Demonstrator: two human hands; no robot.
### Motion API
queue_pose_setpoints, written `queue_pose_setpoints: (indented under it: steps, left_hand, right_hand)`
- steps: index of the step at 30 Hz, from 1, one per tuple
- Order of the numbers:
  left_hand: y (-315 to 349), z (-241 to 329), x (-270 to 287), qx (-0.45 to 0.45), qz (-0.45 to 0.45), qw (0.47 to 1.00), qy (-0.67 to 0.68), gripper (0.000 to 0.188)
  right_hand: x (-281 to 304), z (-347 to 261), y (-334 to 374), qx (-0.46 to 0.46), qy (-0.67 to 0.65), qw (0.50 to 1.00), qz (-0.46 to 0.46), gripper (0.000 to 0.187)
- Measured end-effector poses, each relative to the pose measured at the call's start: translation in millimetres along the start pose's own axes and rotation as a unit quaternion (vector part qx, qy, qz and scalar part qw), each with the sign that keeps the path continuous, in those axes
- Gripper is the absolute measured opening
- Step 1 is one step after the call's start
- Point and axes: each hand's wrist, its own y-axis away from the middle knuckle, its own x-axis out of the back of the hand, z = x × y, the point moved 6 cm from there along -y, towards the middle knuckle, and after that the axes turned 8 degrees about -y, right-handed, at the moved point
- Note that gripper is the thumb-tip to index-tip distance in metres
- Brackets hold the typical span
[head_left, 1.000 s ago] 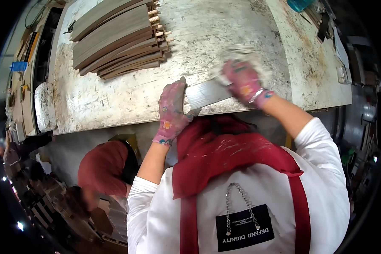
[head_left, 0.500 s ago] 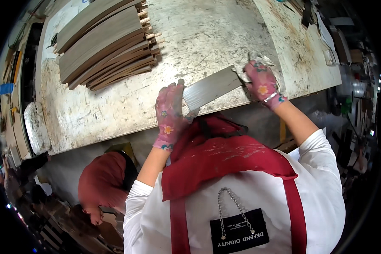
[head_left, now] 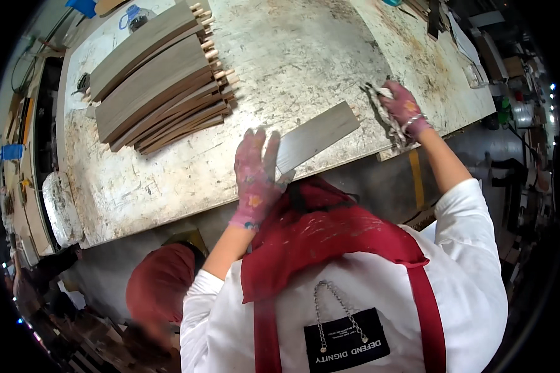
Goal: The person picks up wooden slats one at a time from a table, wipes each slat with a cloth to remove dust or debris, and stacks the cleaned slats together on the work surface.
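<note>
My left hand (head_left: 255, 174), in a pink flowered glove, lies with its fingers stretched out and spread at the left end of a flat grey-brown wooden board (head_left: 320, 135). Its thumb sits by the board's near corner, and the contact is partly hidden. The board rests at a slant by the worktable's near edge, its surface shiny toward the left. To the right of the board, my gloved right hand (head_left: 403, 107) is closed on a crumpled, dark-stained whitish rag (head_left: 392, 127), apart from the board and low over the tabletop.
Several similar boards with pale dowels at their ends form a stack (head_left: 155, 87) on the worktable (head_left: 292, 68), at the far left. Behind it stands a clear jug (head_left: 135, 17) with a blue handle. A person in red (head_left: 162, 280) bends down below the table at left.
My right hand has moved off the board's right end, rightward with the rag, baring that end. My left hand stays at the left end, its fingers more spread. The whole view has shifted slightly.
</note>
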Motion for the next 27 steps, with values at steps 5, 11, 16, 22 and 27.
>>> queue_pose_setpoints:
  steps: [5, 11, 16, 22, 27]
  left_hand:
    - [-8.8, -2.8, -4.9, 0.022, -0.134, 0.986, 0.097, 0.061]
    - [23.7, 2.1, -35.6, 0.247, -0.276, 0.576, 0.728, 0.041]
    - [34.5, -1.5, -56.4, 0.172, -0.216, 0.698, 0.661, 0.046]
    - [58.2, 8.1, -78.7, 0.351, -0.276, 0.315, 0.838, 0.053]
    - [35.7, 17.9, -54.8, 0.421, -0.194, 0.372, 0.804, 0.053]
  right_hand:
    - [56.1, -27.0, 11.4, -0.025, -0.102, 0.994, 0.043, 0.033]
    - [53.6, -78.5, 22.4, 0.079, -0.15, 0.98, 0.103, 0.026]
    - [-125.8, -213.8, 93.7, 0.344, 0.17, 0.895, -0.229, 0.031]
    - [-81.7, -98.9, -14.0, 0.209, 0.079, 0.975, -0.016, 0.03]
    - [-34.9, -66.3, -42.1, 0.144, -0.045, 0.988, -0.031, 0.03]
